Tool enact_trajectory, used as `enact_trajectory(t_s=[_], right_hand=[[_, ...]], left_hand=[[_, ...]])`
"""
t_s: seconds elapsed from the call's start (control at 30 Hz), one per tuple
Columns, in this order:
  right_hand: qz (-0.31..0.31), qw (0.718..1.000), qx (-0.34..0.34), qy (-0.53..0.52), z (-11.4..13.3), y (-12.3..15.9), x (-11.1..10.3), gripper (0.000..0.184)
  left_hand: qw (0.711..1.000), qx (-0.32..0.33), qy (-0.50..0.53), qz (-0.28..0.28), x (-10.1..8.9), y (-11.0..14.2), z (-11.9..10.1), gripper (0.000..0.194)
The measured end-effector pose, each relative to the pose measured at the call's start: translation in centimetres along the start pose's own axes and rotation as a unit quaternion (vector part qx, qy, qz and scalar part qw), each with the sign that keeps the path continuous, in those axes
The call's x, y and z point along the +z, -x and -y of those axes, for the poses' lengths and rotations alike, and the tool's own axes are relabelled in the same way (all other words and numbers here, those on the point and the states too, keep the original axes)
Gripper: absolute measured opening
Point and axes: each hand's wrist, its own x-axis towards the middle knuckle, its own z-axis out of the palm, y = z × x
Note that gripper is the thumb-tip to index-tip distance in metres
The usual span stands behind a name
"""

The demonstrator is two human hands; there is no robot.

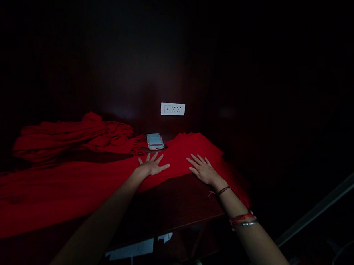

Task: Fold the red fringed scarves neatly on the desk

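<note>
A long red fringed scarf lies spread along a dark wooden surface. My left hand presses flat on it near the middle, fingers spread apart. Further right, my right hand rests palm down on the same cloth, its fingers also stretched out. Neither hand grips anything. Between and beyond them the scarf widens toward its right end, where fringe hangs near my right forearm. A phone lies just behind my left hand, its screen lit and blurred.
Another red fringed cloth is bunched at the back left. A white power socket is set in the dark back wall. Below the front edge of the wooden surface are papers. A pale bar slants at the right.
</note>
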Motion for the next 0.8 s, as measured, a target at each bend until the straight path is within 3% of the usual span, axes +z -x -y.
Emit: enact_trajectory(t_s=[0.13,0.3,0.37,0.5,0.57,0.7,0.8], right_hand=[[-0.007,1.000,0.008,-0.005,0.2,0.0,-0.3,0.048],[-0.056,0.998,0.017,-0.014,0.9,-0.2,-0.9,0.049],[-0.064,0.998,0.014,-0.022,1.5,-0.7,-1.5,0.049],[-0.008,0.998,0.049,-0.049,4.0,-3.0,-2.4,0.054],[0.016,0.998,0.031,-0.044,5.4,-4.5,-2.3,0.055],[0.044,0.997,-0.057,0.017,6.6,-7.1,-1.1,0.052],[0.055,0.997,-0.031,0.043,4.8,-8.4,-0.5,0.051]], left_hand=[[0.998,-0.045,-0.022,-0.027,-0.2,1.3,0.1,0.086],[0.999,0.039,-0.010,-0.011,0.0,4.3,0.3,0.083],[0.999,0.038,0.003,-0.008,0.1,5.1,0.4,0.081],[0.997,0.025,0.009,-0.071,0.3,5.1,0.4,0.066],[0.995,0.029,0.003,-0.100,0.6,4.7,0.4,0.059],[0.997,-0.046,0.023,-0.062,1.2,3.8,0.8,0.064],[0.992,-0.114,0.028,-0.038,1.1,3.6,0.9,0.081]])
